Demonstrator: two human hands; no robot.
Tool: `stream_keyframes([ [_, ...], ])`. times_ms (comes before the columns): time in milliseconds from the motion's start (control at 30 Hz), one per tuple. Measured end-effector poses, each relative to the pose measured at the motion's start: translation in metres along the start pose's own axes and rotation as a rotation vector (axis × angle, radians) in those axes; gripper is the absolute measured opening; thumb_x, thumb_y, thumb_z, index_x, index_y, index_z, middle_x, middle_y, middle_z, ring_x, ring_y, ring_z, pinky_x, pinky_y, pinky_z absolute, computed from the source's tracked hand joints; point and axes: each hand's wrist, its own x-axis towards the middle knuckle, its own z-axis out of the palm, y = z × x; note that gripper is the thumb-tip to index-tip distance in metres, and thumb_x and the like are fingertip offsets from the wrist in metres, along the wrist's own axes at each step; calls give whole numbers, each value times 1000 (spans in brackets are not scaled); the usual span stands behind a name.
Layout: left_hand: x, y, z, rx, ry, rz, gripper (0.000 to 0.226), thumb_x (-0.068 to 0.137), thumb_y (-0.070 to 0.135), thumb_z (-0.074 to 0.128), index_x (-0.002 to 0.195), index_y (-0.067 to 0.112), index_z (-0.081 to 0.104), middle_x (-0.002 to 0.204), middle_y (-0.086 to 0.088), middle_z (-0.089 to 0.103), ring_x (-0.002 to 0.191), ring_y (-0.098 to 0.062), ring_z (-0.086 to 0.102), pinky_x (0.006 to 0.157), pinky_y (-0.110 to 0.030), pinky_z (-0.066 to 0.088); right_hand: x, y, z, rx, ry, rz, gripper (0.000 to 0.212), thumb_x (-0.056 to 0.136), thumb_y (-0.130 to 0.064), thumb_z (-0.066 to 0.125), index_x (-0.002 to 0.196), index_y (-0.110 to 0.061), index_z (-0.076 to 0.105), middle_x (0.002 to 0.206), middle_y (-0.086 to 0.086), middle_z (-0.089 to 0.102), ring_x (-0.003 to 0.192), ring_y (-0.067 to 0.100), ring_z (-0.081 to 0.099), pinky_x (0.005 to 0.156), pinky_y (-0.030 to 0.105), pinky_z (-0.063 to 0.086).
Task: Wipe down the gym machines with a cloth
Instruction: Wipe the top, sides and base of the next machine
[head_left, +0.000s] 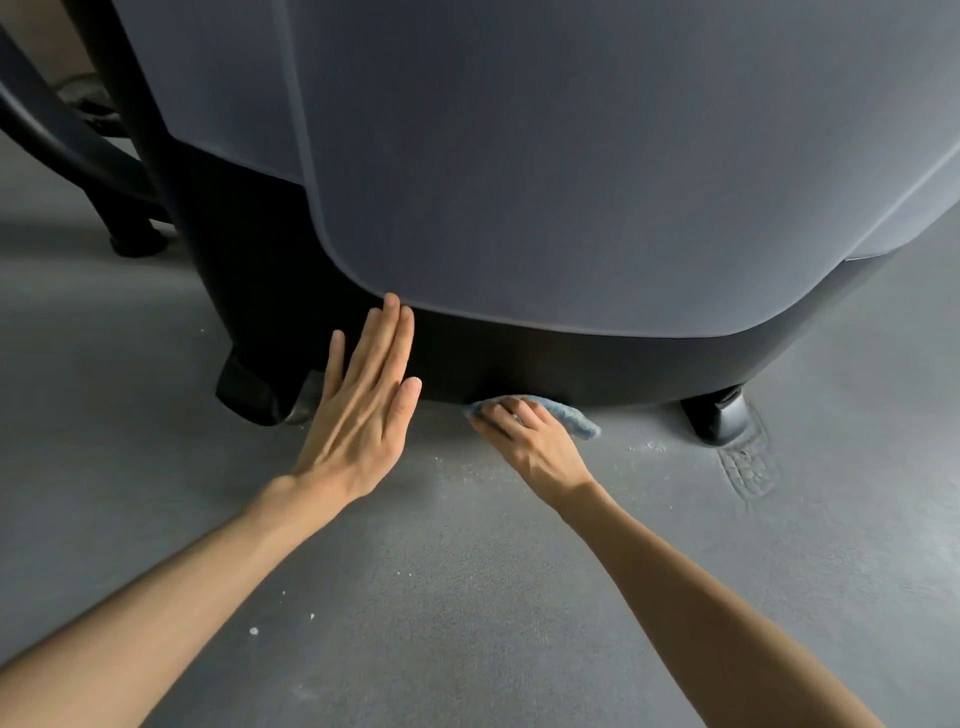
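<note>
A gym machine (571, 218) fills the view from 9 o'clock over 12 to 3 o'clock. It has a grey cover (675, 130) above and a black base (649, 364) beneath, and it stands on a grey floor (415, 597).

The right grip (527, 441), just toward 5 o'clock of centre, holds a blue cloth (574, 415). Its fingers (501, 415) curl over the bunched cloth and press it to the bottom edge of the base, where base meets floor. One end of the cloth sticks out at 3 o'clock of the knuckles and lies on the floor.

The left grip (358, 415) is at 9 o'clock of the right one and apart from it. It is wide and holds nothing, with the fingers straight and close together and the thumb toward 3 o'clock. The fingertips point to 12 o'clock and reach the lower rim of the cover. The hand lies over the base, but I cannot tell whether the palm touches it. Bare forearms come in from 7 and 5 o'clock.

A black foot (254, 395) of the machine stands at 9 o'clock of the left grip, and a second foot (717, 415) at 3 o'clock of the cloth. A dusty shoe print (748, 465) lies just at 6 o'clock of the second foot. Pale specks (254, 631) dot the floor. At 10 o'clock a black bent tube (67, 145) runs down toward the floor.
</note>
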Motion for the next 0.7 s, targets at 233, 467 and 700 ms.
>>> stream_keyframes([
  [233, 0, 8, 8, 39, 42, 40, 58, 104, 33, 15, 156, 14, -3, 162, 9, -20, 151, -13, -8, 121, -35, -12, 24, 20, -48, 26, 339, 171, 42, 93, 0, 55, 134, -11, 55, 121, 4, 48, 109, 25, 48, 92, 38, 42],
  [467, 4, 28, 21, 23, 18, 69, 57, 105, 33, 12, 157, 15, -2, 162, 7, -19, 151, -14, -9, 121, -35, -12, -19, 37, -17, -43, 78, -42, 42, 89, 2, 48, 127, -6, 63, 121, 5, 44, 106, 25, 45, 92, 39, 39],
  [700, 12, 48, 28, 17, 7, 121, 56, 105, 35, 9, 157, 15, 0, 163, 7, -15, 151, -14, -8, 121, -35, -13, -28, 58, -36, -86, -17, -172, 45, 82, 0, 59, 127, -9, 63, 115, 8, 60, 107, 25, 48, 83, 39, 52],
])
